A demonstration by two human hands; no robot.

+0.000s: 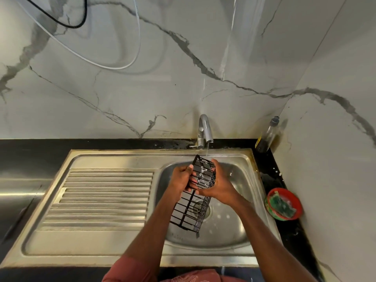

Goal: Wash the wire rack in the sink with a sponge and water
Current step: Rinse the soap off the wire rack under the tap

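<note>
Steel sink [234, 239]: wire rack [195, 198] held; red bowl [273, 195]: green sponge [282, 206]

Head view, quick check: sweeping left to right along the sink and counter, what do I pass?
Ribbed draining board → left hand → black wire rack held over the basin → right hand → oil bottle in the back corner → red bowl with the green sponge.

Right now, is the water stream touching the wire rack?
Touching. The head view shows the water stream falling from the tap onto the upper end of the wire rack, which both hands hold over the sink.
</note>
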